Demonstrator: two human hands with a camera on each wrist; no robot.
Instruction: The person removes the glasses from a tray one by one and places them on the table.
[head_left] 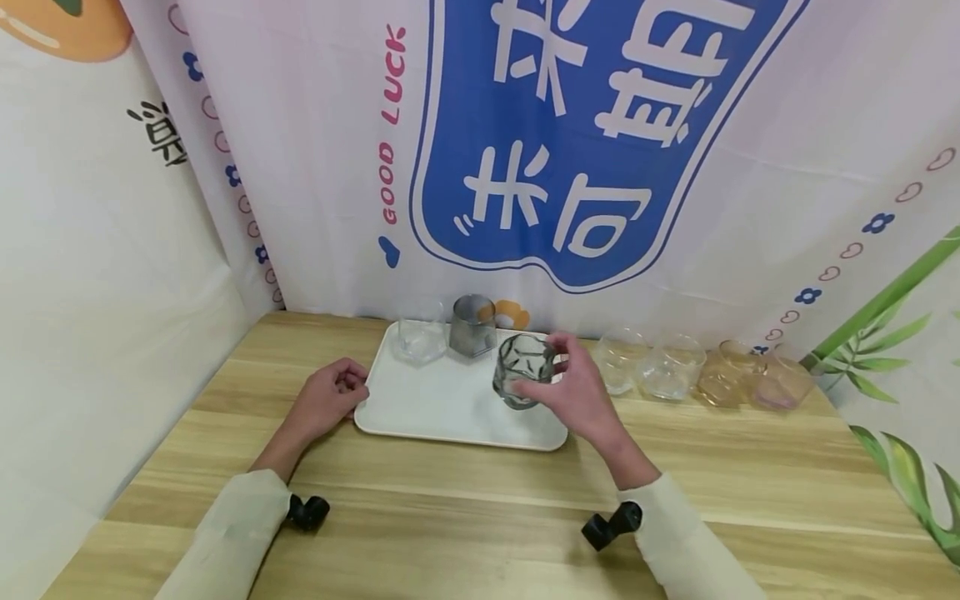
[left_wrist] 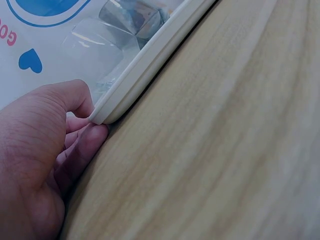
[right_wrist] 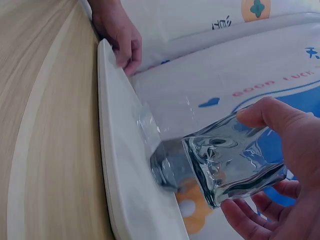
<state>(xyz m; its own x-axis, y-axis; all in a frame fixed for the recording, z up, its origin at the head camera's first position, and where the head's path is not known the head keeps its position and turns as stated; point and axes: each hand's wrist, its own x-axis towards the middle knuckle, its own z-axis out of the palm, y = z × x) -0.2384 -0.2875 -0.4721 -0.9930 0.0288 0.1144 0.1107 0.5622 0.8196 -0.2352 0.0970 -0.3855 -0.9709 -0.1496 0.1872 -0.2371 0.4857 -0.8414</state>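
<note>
My right hand (head_left: pixel 583 398) holds a grey-tinted glass tumbler (head_left: pixel 522 367) over the right part of a white tray (head_left: pixel 442 407), thumb on one side and fingers on the other. In the right wrist view, this tumbler (right_wrist: pixel 235 155) is tilted and has thick, wavy walls. At the tray's left edge, my left hand (head_left: pixel 328 400) pinches the rim; the left wrist view shows finger and thumb closed on the tray's corner (left_wrist: pixel 117 102). Along the tray's back stand a clear glass (head_left: pixel 420 343) and a smoky grey glass (head_left: pixel 473 333), side by side.
Right of the tray, a row of glasses stands on the wooden table (head_left: pixel 450 517): two clear ones (head_left: pixel 621 367) (head_left: pixel 672 375), an amber one (head_left: pixel 723 382) and a pinkish one (head_left: pixel 780 387). A printed cloth (head_left: pixel 330 167) hangs directly behind the table.
</note>
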